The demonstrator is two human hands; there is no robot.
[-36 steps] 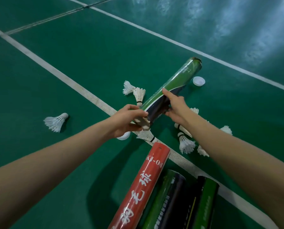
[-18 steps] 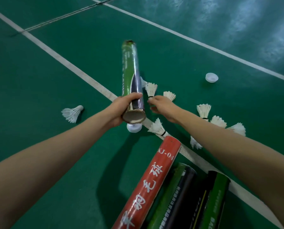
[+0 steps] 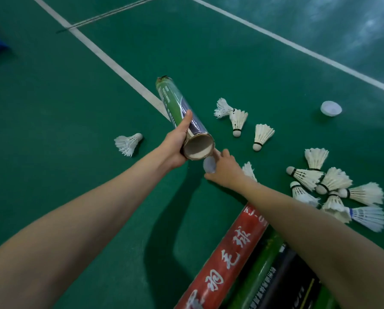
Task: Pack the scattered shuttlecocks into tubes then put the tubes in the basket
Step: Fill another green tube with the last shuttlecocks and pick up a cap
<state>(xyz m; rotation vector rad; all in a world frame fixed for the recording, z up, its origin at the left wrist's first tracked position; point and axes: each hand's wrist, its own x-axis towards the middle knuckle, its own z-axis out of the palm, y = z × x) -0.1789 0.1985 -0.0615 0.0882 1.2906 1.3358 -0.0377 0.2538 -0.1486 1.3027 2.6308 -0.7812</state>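
The left hand's (image 3: 175, 148) fingers clamp the green tube (image 3: 175, 103), held above the floor (image 3: 52, 108). The right hand (image 3: 228, 169) brackets the white cap (image 3: 209, 165) beneath its mouth; I cannot tell if it grips. Capping seems next: seat it squarely. Shuttlecocks (image 3: 262, 136) lie loose nearby.

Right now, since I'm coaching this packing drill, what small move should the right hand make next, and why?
Probably pinch the white cap and lift it off the floor. The right hand has its index finger and thumb on either side of it, just below the open mouth of the green tube that the left hand holds. Whether the grip is closed, I cannot tell.
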